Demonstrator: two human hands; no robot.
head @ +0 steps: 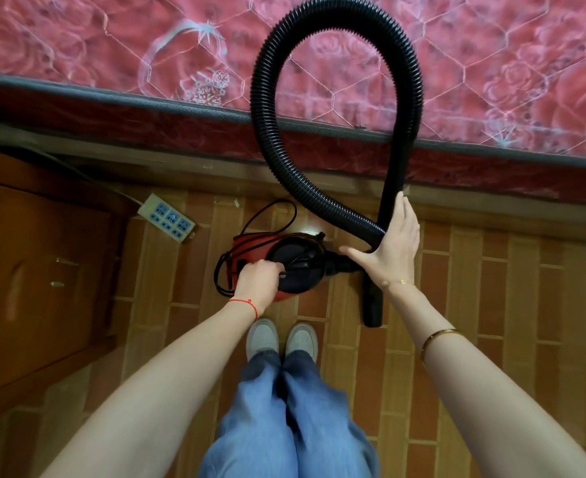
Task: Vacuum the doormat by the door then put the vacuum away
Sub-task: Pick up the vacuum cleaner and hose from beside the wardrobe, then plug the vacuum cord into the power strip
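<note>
A small red and black vacuum [250, 250] sits low over the brick-patterned floor in front of my feet. My left hand [259, 276] is shut on its black top handle. From the vacuum's front a black ribbed hose [333, 25] rises in a big loop over the mattress and comes back down. My right hand [391, 246] lies against the hose's rigid end with fingers stretched along it and the thumb hooked under. The black nozzle tube [372, 305] points down below that hand. The vacuum's black cord [277, 210] loops around its body. No doormat is in view.
A red floral mattress [112, 53] on a bed frame fills the top. A white power strip [167, 217] lies on the floor at the left, next to a brown wooden cabinet [39, 263]. My white shoes [281, 339] stand just behind the vacuum.
</note>
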